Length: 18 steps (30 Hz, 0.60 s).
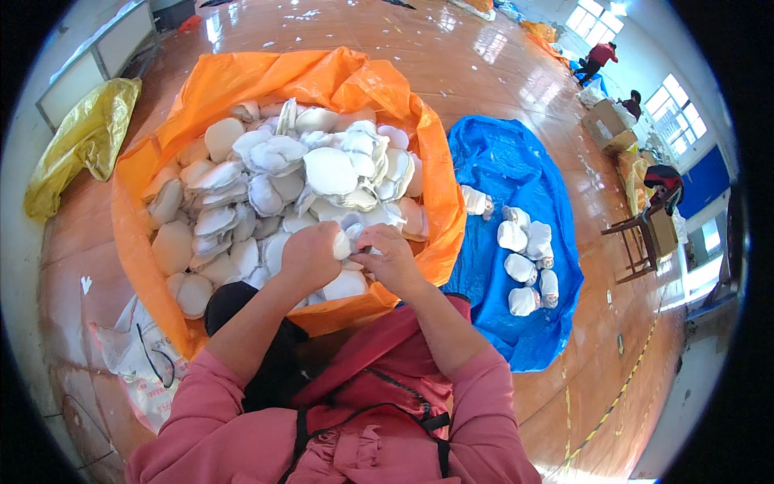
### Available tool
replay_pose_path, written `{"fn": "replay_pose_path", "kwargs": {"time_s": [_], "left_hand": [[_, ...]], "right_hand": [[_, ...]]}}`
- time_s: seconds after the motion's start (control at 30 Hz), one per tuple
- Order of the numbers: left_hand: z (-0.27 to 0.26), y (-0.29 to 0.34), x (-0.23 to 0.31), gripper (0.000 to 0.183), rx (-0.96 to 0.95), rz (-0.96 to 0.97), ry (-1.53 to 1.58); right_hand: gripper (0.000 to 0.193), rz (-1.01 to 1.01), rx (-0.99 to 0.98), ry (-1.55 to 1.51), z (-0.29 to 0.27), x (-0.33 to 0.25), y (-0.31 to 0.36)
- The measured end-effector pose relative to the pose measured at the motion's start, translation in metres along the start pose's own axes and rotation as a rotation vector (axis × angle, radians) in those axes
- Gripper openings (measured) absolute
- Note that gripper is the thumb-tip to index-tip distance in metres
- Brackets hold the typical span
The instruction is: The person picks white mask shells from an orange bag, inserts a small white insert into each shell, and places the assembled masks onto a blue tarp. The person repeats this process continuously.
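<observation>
A white fabric piece (353,233) is pinched by the fingers of the left hand (313,252) and right hand (393,260), above white pads (330,171) in the orange sheet (440,181); the cloth is best kept taut and eased evenly, without tugging.

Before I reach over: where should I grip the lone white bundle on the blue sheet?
Probably across the white, rounded body of the lone bundle, from above: it lies on its side, apart from the other bundles, while the orange sheet crowds its left.
</observation>
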<state>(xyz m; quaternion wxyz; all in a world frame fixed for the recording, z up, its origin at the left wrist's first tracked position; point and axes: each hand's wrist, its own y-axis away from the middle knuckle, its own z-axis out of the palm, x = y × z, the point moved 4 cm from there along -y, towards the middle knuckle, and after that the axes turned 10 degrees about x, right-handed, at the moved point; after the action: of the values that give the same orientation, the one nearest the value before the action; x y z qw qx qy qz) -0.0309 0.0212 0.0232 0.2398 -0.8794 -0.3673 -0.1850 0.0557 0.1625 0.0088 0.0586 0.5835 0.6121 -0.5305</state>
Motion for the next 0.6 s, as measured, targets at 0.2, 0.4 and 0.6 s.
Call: {"fn": "replay_pose_path", "kwargs": {"time_s": [0.2, 0.4, 0.6], "left_hand": [[0.005, 0.007, 0.001, 0.026, -0.081, 0.072, -0.091], [0.010, 0.013, 0.010, 0.031, -0.141, 0.163, -0.147], [0.014, 0.019, 0.007, 0.029, -0.108, 0.196, -0.046]], "right_hand": [[0.028, 0.295, -0.170, -0.067, 0.017, 0.005, 0.007], [0.039, 0.513, -0.273, 0.000, 0.029, 0.022, 0.022], [0.040, 0.576, -0.298, -0.134, 0.021, 0.021, 0.025]]}}
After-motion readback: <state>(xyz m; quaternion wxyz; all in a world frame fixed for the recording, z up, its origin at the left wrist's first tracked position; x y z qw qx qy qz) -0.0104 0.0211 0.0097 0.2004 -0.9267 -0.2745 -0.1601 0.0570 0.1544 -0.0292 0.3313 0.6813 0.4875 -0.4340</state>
